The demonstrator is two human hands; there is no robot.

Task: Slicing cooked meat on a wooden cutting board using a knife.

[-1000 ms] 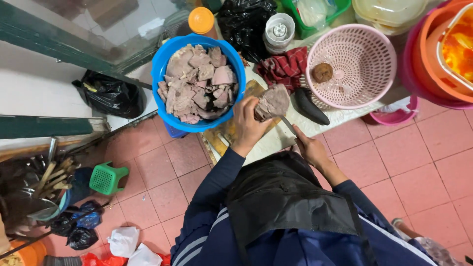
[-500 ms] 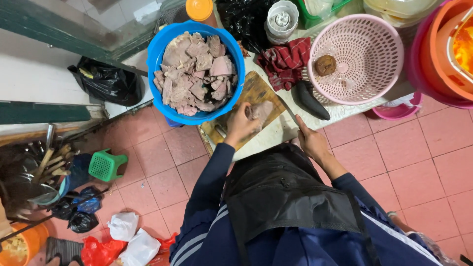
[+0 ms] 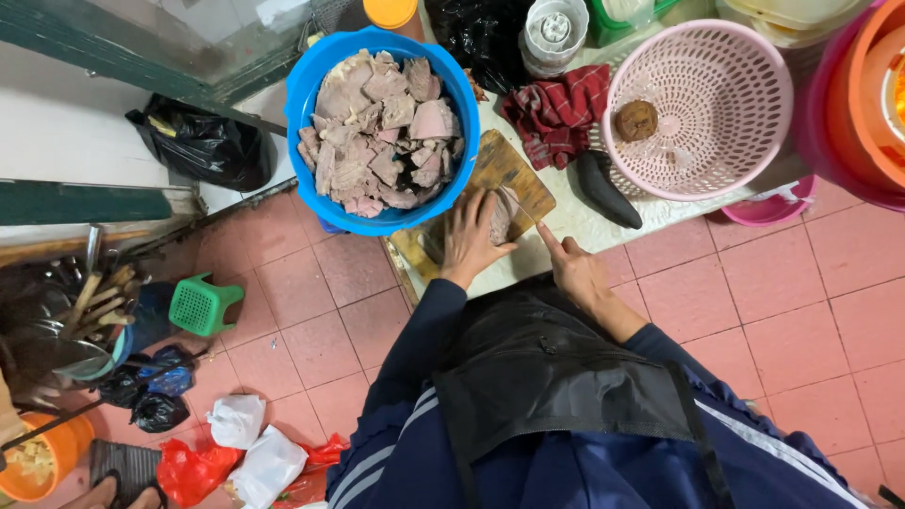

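Left hand (image 3: 468, 238) flat on meat slab (image 3: 500, 217); right hand (image 3: 571, 267) grips knife (image 3: 524, 209).

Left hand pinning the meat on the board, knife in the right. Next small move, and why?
Probably draw the knife down through the meat piece. The left hand lies flat on it on the wooden cutting board, and the right hand has the blade at its edge, beside the blue tub of cut pieces. Keep fingertips back.

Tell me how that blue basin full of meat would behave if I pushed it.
The blue basin is heaped with meat chunks, so it is probably heavy and would slide stiffly. It seems to overhang the counter's edge, so pushing it outward might tip it.
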